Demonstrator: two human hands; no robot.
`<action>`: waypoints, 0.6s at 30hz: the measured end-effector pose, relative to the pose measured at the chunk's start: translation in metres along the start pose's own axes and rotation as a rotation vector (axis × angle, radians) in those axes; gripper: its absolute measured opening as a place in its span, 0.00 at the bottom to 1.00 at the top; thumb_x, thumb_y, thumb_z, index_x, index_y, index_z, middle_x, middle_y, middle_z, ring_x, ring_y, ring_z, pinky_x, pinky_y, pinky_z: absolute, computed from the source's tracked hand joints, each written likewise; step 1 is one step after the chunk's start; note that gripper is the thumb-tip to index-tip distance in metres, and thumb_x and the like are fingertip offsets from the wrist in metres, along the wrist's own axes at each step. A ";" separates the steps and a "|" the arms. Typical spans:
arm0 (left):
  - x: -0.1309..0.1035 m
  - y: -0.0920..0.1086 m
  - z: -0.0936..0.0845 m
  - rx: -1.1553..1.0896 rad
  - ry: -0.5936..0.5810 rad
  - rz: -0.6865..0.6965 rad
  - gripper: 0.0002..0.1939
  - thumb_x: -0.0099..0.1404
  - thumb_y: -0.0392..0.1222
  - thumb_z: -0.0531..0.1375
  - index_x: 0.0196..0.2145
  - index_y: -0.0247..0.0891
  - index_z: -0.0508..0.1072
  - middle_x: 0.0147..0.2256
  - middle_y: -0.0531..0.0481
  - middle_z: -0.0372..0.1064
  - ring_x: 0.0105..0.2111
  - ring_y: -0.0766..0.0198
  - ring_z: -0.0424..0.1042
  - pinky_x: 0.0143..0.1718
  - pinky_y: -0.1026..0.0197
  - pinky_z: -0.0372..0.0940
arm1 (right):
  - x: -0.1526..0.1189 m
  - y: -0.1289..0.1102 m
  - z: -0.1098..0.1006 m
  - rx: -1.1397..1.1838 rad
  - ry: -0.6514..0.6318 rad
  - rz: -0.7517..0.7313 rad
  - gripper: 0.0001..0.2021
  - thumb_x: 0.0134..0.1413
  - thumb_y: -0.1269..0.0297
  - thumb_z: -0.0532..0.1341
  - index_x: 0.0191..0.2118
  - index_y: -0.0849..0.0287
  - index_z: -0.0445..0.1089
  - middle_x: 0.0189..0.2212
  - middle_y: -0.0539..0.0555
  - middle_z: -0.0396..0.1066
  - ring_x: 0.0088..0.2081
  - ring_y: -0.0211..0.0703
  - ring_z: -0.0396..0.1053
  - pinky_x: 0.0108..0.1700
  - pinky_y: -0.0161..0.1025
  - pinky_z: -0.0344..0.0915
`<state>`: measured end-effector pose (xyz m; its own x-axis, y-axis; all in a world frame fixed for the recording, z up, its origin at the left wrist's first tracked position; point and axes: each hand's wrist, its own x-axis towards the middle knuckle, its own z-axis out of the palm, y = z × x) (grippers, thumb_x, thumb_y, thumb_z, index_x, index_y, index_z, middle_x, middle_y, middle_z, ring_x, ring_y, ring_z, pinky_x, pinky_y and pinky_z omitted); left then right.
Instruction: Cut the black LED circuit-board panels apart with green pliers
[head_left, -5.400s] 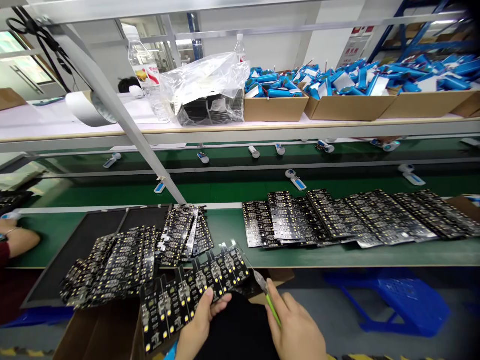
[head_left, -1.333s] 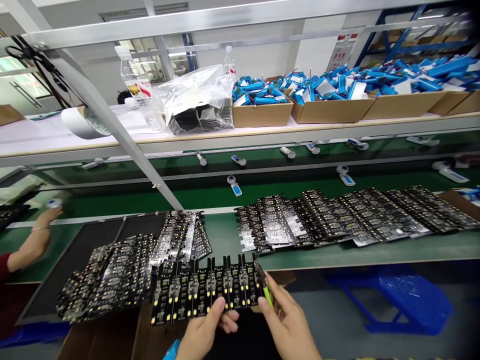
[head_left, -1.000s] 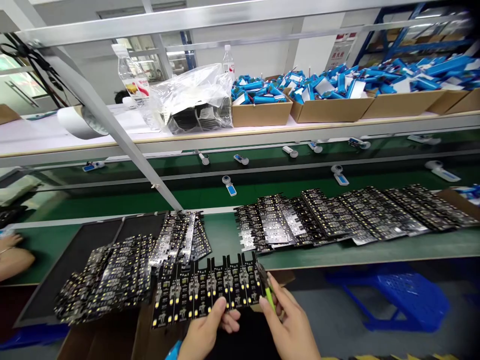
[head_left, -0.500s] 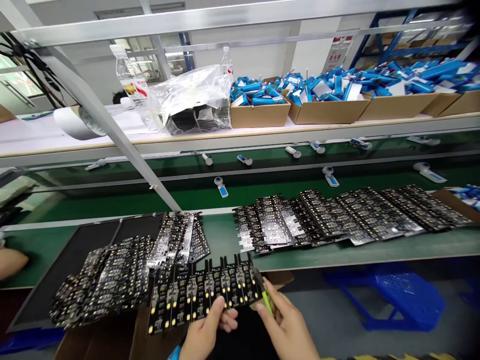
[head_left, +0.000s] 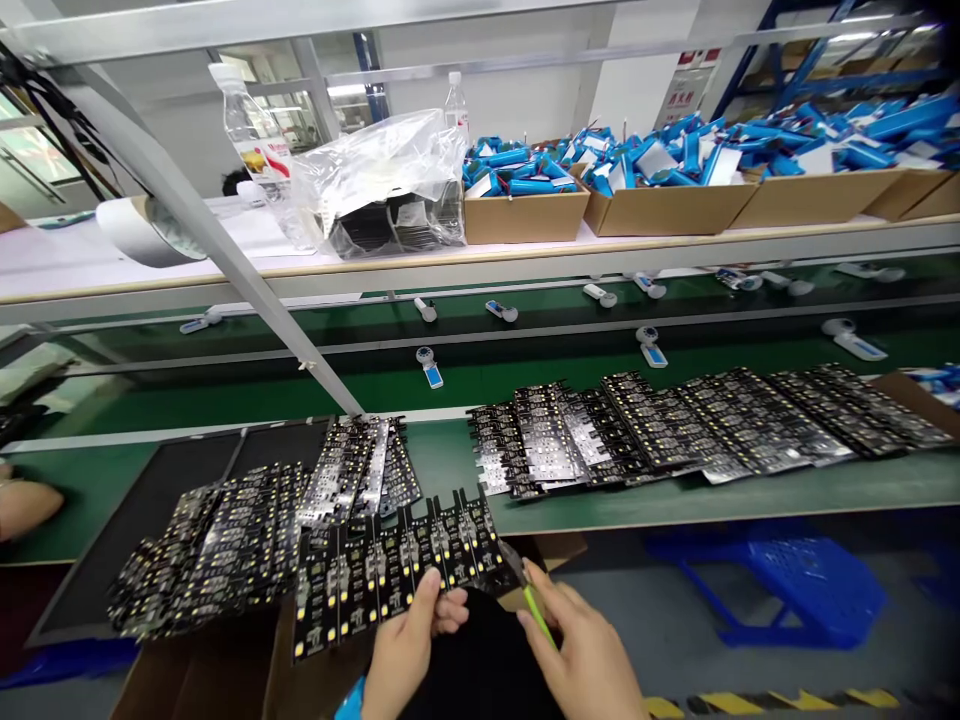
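Close in, the left hand (head_left: 405, 655) pinches the lower edge of a black circuit board panel (head_left: 394, 570), holding it tilted above the lap, clear of the green surface (head_left: 450, 465). The right hand (head_left: 592, 660) is clenched around green-handled cutters (head_left: 529, 590), tips at the panel's right end. Best to keep that panel steady and bite squarely on the joining tab. Beyond, cut boards (head_left: 225, 545) are heaped left, a fanned row of panels (head_left: 697, 425) right, boxes of blue cells (head_left: 525, 185) on the shelf.
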<state>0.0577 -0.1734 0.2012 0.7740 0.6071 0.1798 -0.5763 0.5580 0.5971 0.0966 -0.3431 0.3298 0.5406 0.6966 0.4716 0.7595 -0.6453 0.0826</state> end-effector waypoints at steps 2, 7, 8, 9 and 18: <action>0.003 0.005 -0.003 0.058 0.020 0.045 0.35 0.54 0.73 0.61 0.27 0.32 0.82 0.30 0.39 0.80 0.32 0.52 0.78 0.39 0.56 0.74 | 0.001 0.000 0.006 -0.324 0.066 0.044 0.25 0.67 0.55 0.47 0.67 0.50 0.56 0.46 0.61 0.74 0.44 0.54 0.74 0.45 0.47 0.71; 0.027 0.010 -0.041 0.394 0.109 0.247 0.23 0.58 0.63 0.64 0.27 0.38 0.79 0.32 0.44 0.81 0.39 0.49 0.78 0.45 0.57 0.71 | 0.012 0.028 0.023 -0.483 -0.120 0.138 0.25 0.58 0.66 0.56 0.62 0.52 0.64 0.42 0.60 0.75 0.43 0.55 0.74 0.43 0.47 0.70; 0.036 0.008 -0.052 0.415 0.137 0.315 0.21 0.57 0.61 0.65 0.32 0.38 0.79 0.38 0.44 0.81 0.43 0.48 0.78 0.48 0.57 0.70 | 0.013 0.037 0.026 -0.477 -0.145 0.164 0.25 0.55 0.67 0.58 0.60 0.53 0.67 0.41 0.60 0.76 0.43 0.56 0.75 0.43 0.46 0.71; 0.046 0.005 -0.064 0.419 0.167 0.377 0.22 0.57 0.60 0.65 0.37 0.38 0.78 0.41 0.44 0.80 0.45 0.49 0.77 0.49 0.56 0.69 | 0.013 0.047 0.028 -0.469 -0.167 0.187 0.24 0.53 0.68 0.60 0.58 0.53 0.69 0.41 0.60 0.76 0.43 0.56 0.75 0.43 0.46 0.71; 0.174 0.052 -0.151 0.546 0.559 0.420 0.22 0.68 0.52 0.59 0.52 0.34 0.68 0.51 0.39 0.71 0.52 0.49 0.71 0.57 0.42 0.62 | -0.001 0.107 0.034 -0.413 -0.284 0.253 0.26 0.54 0.67 0.57 0.60 0.51 0.66 0.42 0.61 0.77 0.41 0.56 0.77 0.41 0.46 0.71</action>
<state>0.1227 0.0465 0.1455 0.2032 0.9683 0.1451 -0.4677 -0.0342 0.8832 0.1893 -0.4024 0.3081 0.8071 0.5246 0.2708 0.4198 -0.8325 0.3617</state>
